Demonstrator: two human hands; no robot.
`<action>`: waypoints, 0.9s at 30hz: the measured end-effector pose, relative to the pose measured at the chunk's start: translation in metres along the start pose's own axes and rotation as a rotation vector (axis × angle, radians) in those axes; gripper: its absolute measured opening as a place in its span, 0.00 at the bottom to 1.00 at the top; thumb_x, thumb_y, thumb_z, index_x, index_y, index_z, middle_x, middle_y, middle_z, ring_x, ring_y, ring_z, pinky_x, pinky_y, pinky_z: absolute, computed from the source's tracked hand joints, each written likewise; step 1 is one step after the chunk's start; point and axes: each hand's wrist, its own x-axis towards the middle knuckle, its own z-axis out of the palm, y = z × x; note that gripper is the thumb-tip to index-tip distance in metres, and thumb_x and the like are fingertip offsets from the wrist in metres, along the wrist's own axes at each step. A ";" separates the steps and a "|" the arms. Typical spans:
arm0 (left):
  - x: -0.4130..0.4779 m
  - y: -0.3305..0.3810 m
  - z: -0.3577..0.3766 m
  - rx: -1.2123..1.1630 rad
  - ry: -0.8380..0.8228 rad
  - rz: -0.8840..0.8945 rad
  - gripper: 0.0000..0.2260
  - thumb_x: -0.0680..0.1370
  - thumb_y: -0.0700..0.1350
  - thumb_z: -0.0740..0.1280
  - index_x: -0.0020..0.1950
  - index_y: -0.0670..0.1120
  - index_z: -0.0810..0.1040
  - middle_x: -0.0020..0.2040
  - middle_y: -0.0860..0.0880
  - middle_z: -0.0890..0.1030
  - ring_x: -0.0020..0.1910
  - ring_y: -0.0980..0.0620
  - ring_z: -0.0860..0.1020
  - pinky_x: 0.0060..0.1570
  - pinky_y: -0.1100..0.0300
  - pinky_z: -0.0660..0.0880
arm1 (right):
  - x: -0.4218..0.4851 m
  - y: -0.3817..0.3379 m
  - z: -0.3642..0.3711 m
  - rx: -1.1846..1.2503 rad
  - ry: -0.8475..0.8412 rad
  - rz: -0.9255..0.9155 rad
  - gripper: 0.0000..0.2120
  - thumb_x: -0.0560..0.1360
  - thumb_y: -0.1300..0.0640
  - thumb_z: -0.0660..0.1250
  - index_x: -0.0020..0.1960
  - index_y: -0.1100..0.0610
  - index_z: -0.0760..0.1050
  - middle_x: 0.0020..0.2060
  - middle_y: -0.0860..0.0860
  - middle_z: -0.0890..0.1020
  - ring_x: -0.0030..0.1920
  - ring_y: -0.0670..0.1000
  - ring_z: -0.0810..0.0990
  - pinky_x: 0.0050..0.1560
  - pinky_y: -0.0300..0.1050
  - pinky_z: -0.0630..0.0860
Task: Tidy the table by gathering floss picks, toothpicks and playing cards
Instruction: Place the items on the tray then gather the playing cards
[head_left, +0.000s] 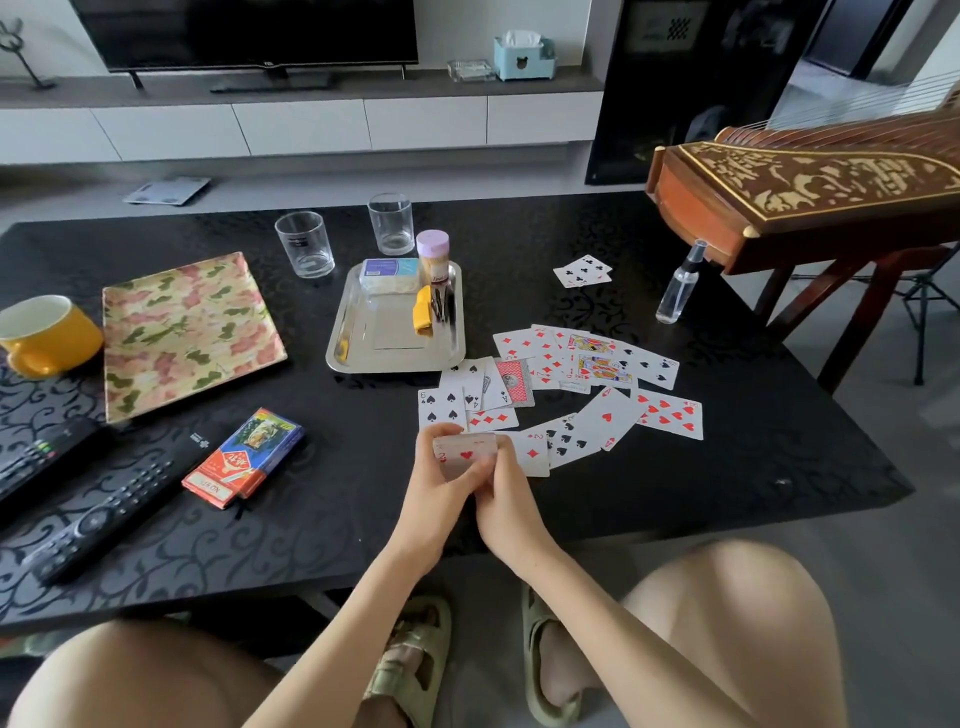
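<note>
- Both hands held a small stack of playing cards (465, 451) just above the near edge of the table (727, 483). The left hand (441, 480) cupped it with fingers curled round the far end, and the right hand (506, 486) closed against its right side. A two of hearts faced up on top.
- Head view: loose cards (566, 382) lay fanned and overlapping, mostly face up, just beyond the hands toward the table's middle. A few stray cards (583, 270) sat well apart, nearer the far edge.
- A metal tray (353, 358) at the middle carried a lilac-lidded jar (432, 254), likely toothpicks, and a clear blue-labelled box (389, 274), seemingly floss picks. By that showing, the cards were the work remaining.
- An orange-and-blue packet (244, 457) lay toward the near left corner and was probably the cards' own box.
- Done well, the step called for squaring the stack first, then keeping it firm in the left hand while the right fed cards in.
- Overlapped cards looked best swept together and lifted as a bunch. Flat singles would likely come up more easily by a corner.
- One red-backed card (514, 382) lay face down and would need turning, and the stray cards could easily be missed.
</note>
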 end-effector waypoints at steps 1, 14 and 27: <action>0.001 0.002 -0.004 -0.007 0.022 -0.010 0.13 0.75 0.41 0.68 0.58 0.49 0.72 0.52 0.48 0.82 0.52 0.51 0.81 0.48 0.60 0.78 | -0.001 -0.006 0.001 -0.050 -0.034 0.001 0.11 0.81 0.61 0.52 0.60 0.60 0.70 0.50 0.56 0.79 0.52 0.51 0.79 0.49 0.38 0.77; 0.074 0.028 -0.078 0.649 0.353 -0.397 0.13 0.74 0.42 0.69 0.55 0.37 0.74 0.45 0.42 0.82 0.36 0.48 0.80 0.32 0.58 0.75 | 0.096 0.000 -0.040 -0.873 0.156 0.143 0.27 0.73 0.42 0.67 0.64 0.59 0.70 0.58 0.55 0.78 0.59 0.55 0.75 0.54 0.47 0.75; 0.075 0.040 -0.003 0.876 0.167 -0.232 0.15 0.77 0.34 0.55 0.63 0.38 0.69 0.59 0.41 0.76 0.46 0.48 0.71 0.31 0.64 0.64 | 0.154 -0.010 0.004 -0.958 0.084 0.505 0.28 0.66 0.49 0.74 0.63 0.57 0.71 0.52 0.54 0.80 0.52 0.55 0.80 0.50 0.47 0.79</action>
